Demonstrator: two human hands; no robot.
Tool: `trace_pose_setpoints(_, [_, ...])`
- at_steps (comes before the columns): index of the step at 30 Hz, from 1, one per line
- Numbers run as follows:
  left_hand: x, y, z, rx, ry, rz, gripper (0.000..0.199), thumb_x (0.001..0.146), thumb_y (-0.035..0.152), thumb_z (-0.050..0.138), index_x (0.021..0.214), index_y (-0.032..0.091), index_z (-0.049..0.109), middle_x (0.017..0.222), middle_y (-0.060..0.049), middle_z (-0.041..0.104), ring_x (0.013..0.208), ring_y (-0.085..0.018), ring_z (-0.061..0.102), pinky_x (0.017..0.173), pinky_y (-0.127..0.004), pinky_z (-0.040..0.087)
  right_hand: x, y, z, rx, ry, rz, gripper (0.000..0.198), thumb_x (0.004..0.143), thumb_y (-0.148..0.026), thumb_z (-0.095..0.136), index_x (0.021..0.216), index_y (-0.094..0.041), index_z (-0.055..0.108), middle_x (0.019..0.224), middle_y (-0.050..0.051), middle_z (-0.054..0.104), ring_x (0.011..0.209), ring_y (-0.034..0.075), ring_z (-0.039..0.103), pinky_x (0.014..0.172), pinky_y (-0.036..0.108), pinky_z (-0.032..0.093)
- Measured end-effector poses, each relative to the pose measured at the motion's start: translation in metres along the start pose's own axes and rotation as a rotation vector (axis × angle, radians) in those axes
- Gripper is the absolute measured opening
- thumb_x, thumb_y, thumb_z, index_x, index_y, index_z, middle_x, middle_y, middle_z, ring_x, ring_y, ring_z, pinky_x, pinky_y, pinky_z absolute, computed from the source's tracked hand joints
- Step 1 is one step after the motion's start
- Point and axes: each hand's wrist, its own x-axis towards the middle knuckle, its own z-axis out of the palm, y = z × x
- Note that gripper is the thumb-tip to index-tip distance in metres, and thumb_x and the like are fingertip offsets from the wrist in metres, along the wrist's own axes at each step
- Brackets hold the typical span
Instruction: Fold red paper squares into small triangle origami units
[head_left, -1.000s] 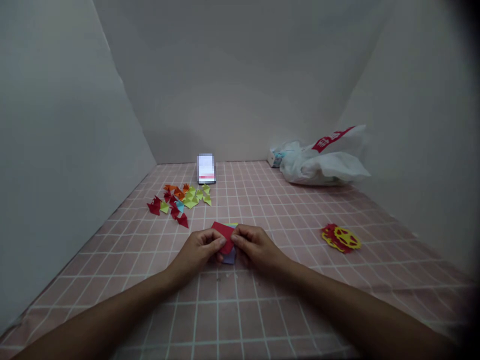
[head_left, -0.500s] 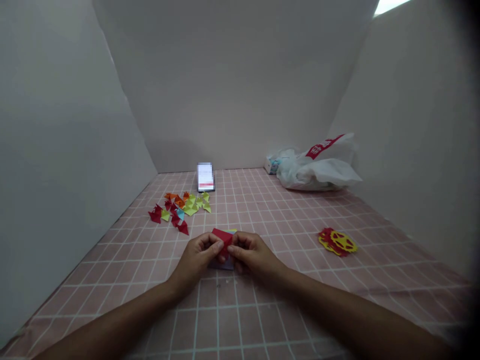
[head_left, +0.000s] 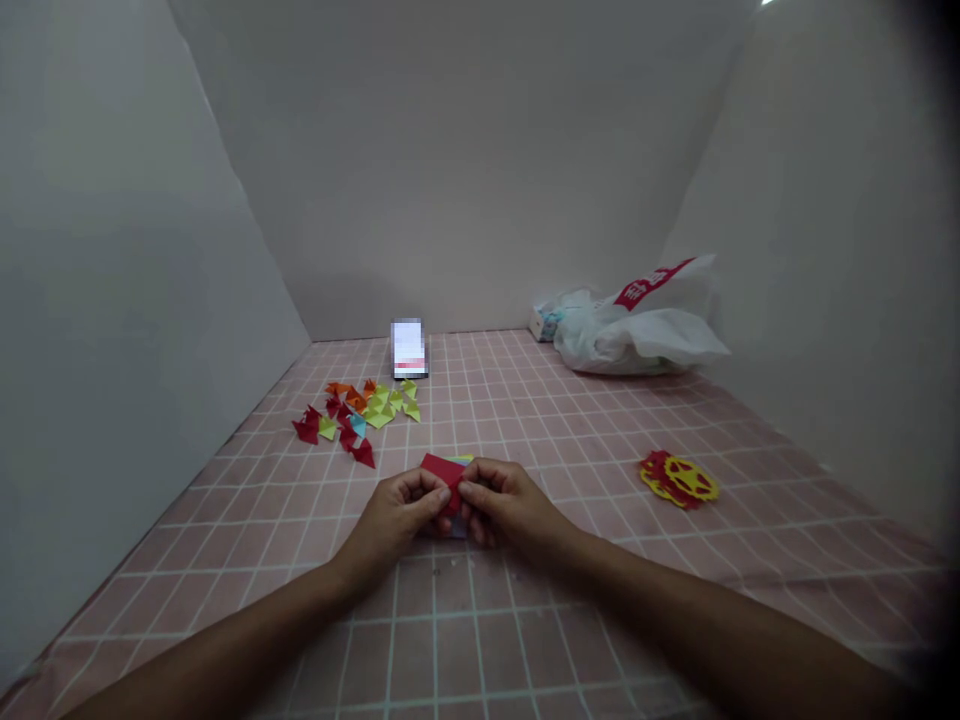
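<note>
A piece of red paper (head_left: 442, 469) is held between my two hands, close to the middle of the table. My left hand (head_left: 409, 505) pinches it from the left, thumb on top. From the right, my right hand (head_left: 495, 500) pinches its near edge, and the two thumb tips almost meet. Fingers hide much of the paper, so its folds are hard to make out. Under my hands lies a stack of coloured paper (head_left: 466, 459), with a yellow edge and a bluish sheet peeking out.
Small folded paper figures (head_left: 379, 408) in red, orange, yellow-green and blue cluster to the left. Behind them a phone (head_left: 409, 348) stands upright. A white plastic bag (head_left: 637, 335) sits at the back right beside a box (head_left: 541, 322). Red and yellow cut-out discs (head_left: 679, 480) lie on the right.
The view has shifted slightly. Both hands still pinch the red paper; my right fingers have curled a little further under it, and less of the stack's bluish sheet shows.
</note>
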Motion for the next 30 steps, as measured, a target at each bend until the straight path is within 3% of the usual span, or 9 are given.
trace_pose_setpoints(15, [-0.0023,-0.0025,0.0018,0.001,-0.004,-0.059,0.028,0.073,0.038,0.074,0.075,0.015,0.060,0.067,0.002,0.060,0.059,-0.010,0.055,0.062,-0.024,0.045,-0.0052,-0.0027,0.0042,-0.211,0.091,-0.085,0.022,0.083,-0.033,0.060,0.069,-0.021,0.047,0.048,-0.007,0.049,0.039,0.008,0.043,0.041,0.020,0.031])
trace_pose_setpoints(20, [-0.0029,0.0000,0.0007,0.107,-0.050,-0.060,0.025,0.074,0.037,0.071,0.071,0.015,0.059,0.059,0.004,0.055,0.051,-0.008,0.049,0.055,-0.022,0.038,-0.0052,-0.0023,0.0029,-0.136,-0.007,-0.045,0.025,0.083,-0.040,0.060,0.072,-0.020,0.050,0.048,-0.007,0.050,0.038,0.008,0.045,0.038,0.020,0.031])
trace_pose_setpoints(25, [-0.0013,-0.0009,-0.0029,0.045,-0.156,-0.139,0.026,0.071,0.036,0.073,0.068,0.016,0.056,0.063,0.003,0.059,0.047,-0.007,0.050,0.051,-0.021,0.038,-0.0045,-0.0020,0.0010,-0.113,-0.033,0.009,0.030,0.081,-0.043,0.063,0.068,-0.018,0.052,0.051,-0.006,0.053,0.035,0.005,0.043,0.036,0.019,0.030])
trace_pose_setpoints(30, [-0.0015,-0.0001,-0.0037,0.029,-0.107,-0.137,0.026,0.071,0.035,0.073,0.069,0.016,0.056,0.061,0.004,0.058,0.047,-0.007,0.050,0.051,-0.021,0.040,-0.0037,-0.0030,0.0009,-0.116,-0.006,0.021,0.036,0.088,-0.049,0.053,0.070,-0.018,0.052,0.052,-0.005,0.054,0.035,0.006,0.045,0.036,0.019,0.031])
